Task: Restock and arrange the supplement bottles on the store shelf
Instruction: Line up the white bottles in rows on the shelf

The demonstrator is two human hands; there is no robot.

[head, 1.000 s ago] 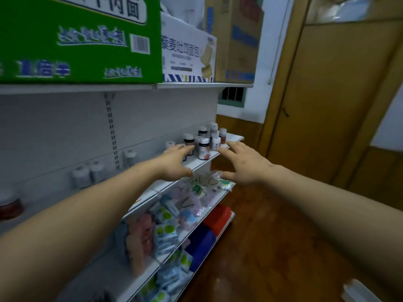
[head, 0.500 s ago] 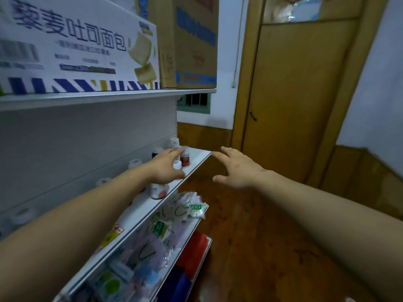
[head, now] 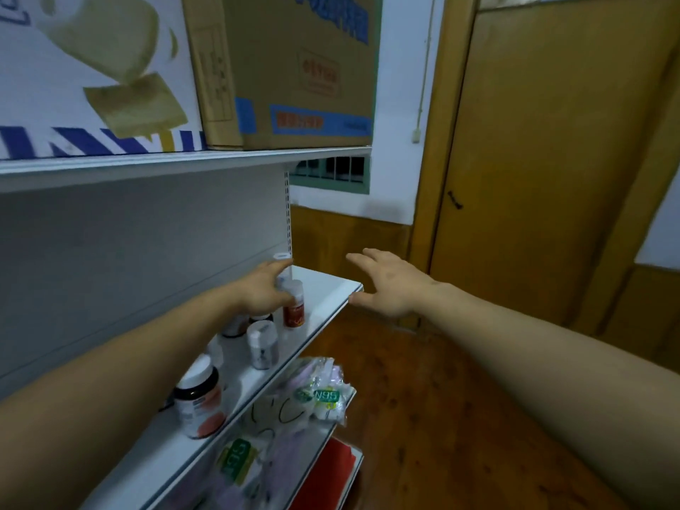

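Several supplement bottles stand on the white middle shelf (head: pixel 331 285). Nearest is a dark bottle (head: pixel 198 399) with a white cap, then a grey bottle (head: pixel 262 344), then a red-labelled bottle (head: pixel 293 307). My left hand (head: pixel 259 294) reaches over them to the shelf's far end. Its fingers and thumb lie around a small white bottle (head: pixel 283 257) by the back panel, and the thumb touches the red-labelled bottle's cap. Whether it grips is unclear. My right hand (head: pixel 386 285) hovers open just past the shelf's right end, holding nothing.
A cardboard box (head: pixel 294 68) and a white bread carton (head: pixel 92 68) sit on the top shelf. Packets of N95 masks (head: pixel 320 392) spill over the shelf below, with red packs (head: pixel 331 469) under them. A wooden door (head: pixel 552 160) and wooden floor (head: pixel 423 417) are to the right.
The view has moved closer to the shelf's right end. My left hand has slid along to the bottles at the far end. My right hand stays open beside the shelf edge.
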